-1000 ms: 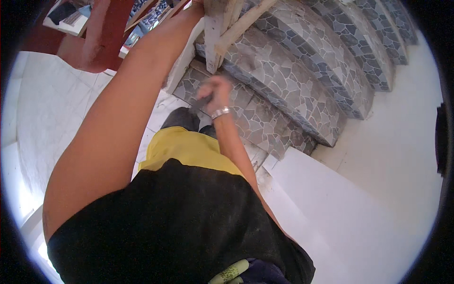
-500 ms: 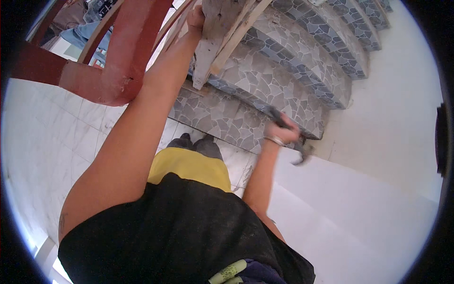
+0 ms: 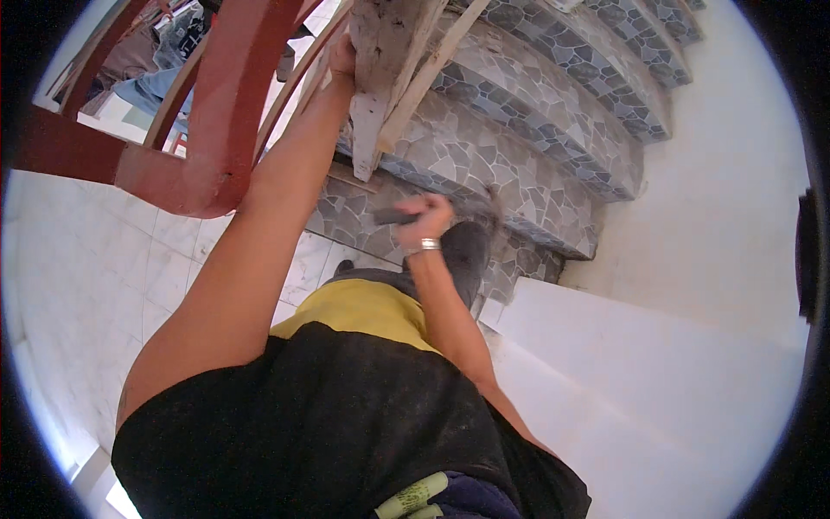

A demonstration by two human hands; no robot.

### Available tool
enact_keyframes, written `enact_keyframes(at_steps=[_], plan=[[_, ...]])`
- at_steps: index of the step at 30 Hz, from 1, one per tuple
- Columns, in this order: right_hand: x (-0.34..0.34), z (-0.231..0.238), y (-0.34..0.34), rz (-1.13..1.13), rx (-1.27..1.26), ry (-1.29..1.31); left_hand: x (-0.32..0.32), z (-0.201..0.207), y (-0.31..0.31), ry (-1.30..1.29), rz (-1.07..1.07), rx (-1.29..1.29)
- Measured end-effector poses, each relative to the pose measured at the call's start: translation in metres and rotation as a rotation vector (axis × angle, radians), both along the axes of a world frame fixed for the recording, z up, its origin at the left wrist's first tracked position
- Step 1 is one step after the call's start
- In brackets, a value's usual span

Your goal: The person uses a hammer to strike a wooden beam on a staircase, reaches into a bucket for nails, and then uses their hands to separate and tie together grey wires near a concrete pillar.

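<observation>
My left arm reaches up along the red railing, and my left hand (image 3: pixel 343 59) grips the left edge of a weathered grey wooden board (image 3: pixel 380 69); its fingertips are hidden behind the wood. The board stands in front of the stairs and tapers to a narrow lower end. A paler wooden strip (image 3: pixel 428 78) leans slantwise along its right side. My right hand (image 3: pixel 425 216), with a light band at the wrist, is closed round the black handle of a hammer (image 3: pixel 393 216). Blurred by motion, the hammer's dark head lies right of the hand, over the steps.
Stone-patterned stairs (image 3: pixel 519 121) climb to the upper right beside a white wall (image 3: pixel 726 182). A red wooden railing (image 3: pixel 220 104) stands at the upper left, with clothing-like items beyond it. White marble-look tiles (image 3: pixel 95 242) cover the floor. A smooth white surface (image 3: pixel 605 363) lies at the right.
My right hand has swung left with the hammer, nearer the board's lower end. One leg has moved right onto the lowest step. My left hand stays on the board.
</observation>
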State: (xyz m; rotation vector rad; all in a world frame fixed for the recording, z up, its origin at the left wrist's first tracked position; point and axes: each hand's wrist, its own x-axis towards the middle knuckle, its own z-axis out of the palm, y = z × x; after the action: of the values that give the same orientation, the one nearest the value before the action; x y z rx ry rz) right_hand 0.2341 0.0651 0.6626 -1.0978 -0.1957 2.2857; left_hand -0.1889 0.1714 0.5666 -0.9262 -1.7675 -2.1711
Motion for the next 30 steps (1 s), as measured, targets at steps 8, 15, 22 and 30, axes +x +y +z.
enact_keyframes(at_steps=[8, 15, 22, 30], plan=[[0.056, -0.019, 0.08, 0.682, -0.054, -0.015, 0.095, 0.069, -0.013, -0.794, -0.734, 0.201], [0.205, 0.055, 0.227, 0.965, 0.16, -0.34, 0.098, 0.065, -0.086, -0.097, 0.118, -1.256], [0.331, 0.08, 0.247, 0.865, 0.433, -0.459, 0.211, 0.036, -0.208, 0.451, 0.011, -2.021], [0.371, -0.057, 0.258, 1.193, 0.777, -0.522, 0.326, 0.11, -0.036, -0.944, -0.231, -1.322]])
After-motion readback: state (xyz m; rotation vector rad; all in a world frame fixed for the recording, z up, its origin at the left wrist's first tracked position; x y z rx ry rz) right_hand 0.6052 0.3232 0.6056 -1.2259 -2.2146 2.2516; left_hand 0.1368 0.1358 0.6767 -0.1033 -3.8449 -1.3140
